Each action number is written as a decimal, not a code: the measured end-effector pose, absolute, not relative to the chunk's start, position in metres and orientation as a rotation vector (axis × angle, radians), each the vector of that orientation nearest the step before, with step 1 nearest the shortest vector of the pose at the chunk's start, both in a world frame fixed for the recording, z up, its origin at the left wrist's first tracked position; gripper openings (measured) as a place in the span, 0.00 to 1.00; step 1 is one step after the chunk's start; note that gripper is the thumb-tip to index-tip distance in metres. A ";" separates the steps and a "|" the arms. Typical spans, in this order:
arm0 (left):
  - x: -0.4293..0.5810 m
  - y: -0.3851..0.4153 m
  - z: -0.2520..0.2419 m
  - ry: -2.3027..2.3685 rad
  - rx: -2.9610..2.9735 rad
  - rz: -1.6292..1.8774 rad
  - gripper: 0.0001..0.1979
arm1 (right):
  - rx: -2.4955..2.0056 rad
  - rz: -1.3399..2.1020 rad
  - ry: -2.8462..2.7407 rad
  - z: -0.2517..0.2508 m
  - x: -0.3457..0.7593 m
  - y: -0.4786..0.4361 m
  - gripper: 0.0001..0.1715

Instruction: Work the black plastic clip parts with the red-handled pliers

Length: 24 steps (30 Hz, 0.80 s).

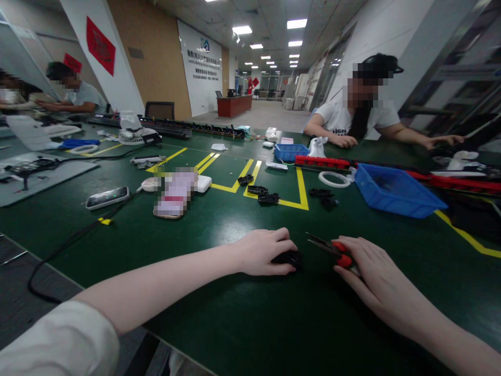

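Note:
My left hand is closed around a small black part, pressing it close to the green tabletop. Much of the part is hidden under the fingers. My right hand grips pliers with red handles. Their narrow metal jaws point left, toward the black part, with a gap between. Beyond my hands, several similar black parts lie around the yellow tape lines. Another dark piece rests farther right.
A blue bin stands at right, beside a white ring. A smaller blue basket is farther back. A phone, a white device and a black cable lie at left. Across the table sits a person.

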<state>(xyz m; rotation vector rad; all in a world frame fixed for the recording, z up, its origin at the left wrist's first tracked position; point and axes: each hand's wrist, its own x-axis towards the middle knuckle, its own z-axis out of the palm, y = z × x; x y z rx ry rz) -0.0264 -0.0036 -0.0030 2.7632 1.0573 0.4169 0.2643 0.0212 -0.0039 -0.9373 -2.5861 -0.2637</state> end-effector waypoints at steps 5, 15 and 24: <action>-0.026 -0.003 -0.004 1.077 2.683 0.440 0.21 | -0.937 -0.145 -2.539 -0.005 0.249 0.020 0.21; -0.025 -0.011 0.003 1.078 2.482 0.486 0.16 | -0.914 -0.527 -2.518 -0.004 0.254 0.006 0.13; -0.021 -0.020 0.011 1.043 2.160 0.524 0.16 | -1.001 -0.309 -2.514 -0.007 0.249 0.006 0.05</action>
